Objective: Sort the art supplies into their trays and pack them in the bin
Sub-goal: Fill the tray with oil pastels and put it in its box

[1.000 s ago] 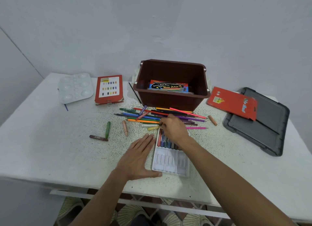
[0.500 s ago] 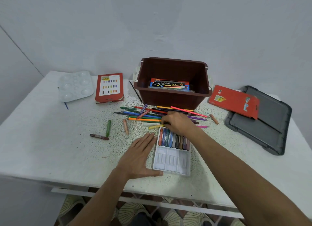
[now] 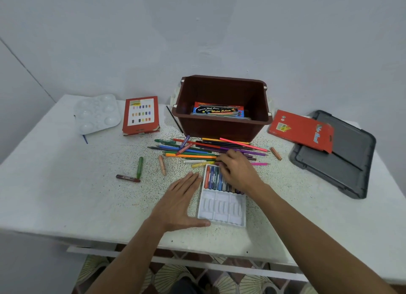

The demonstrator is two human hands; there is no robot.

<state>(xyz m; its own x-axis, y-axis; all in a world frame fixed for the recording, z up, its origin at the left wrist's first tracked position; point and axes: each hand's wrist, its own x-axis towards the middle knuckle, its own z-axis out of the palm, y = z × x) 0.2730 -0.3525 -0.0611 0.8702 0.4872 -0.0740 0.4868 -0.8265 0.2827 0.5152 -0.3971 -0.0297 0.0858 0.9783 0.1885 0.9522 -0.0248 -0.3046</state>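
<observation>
- Left hand [image 3: 180, 203] lies flat, open, thumb bracing the white tray [image 3: 222, 208] on the table [image 3: 66, 184].
- Right hand [image 3: 239, 173] curls over the tray's far row of crayons [image 3: 214, 179]; any pinch cannot be told.
- A hard press could pop seated crayons out or skid the light tray.

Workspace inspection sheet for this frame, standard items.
Surface: white speckled table, supplies spread across it.
Job's things: white tray, top row holding crayons, lower slots empty; coloured pencils piled before the brown bin; watercolour box inside it; loose crayons scattered left.
Clutter: palette, red box, red sleeve lying on the grey lid.
Hands: left hand flat on the table beside the tray; right hand curled over the crayon row, grip hidden.
Cables: nothing seen.
Surroundings: plain wall; patterned floor below.
</observation>
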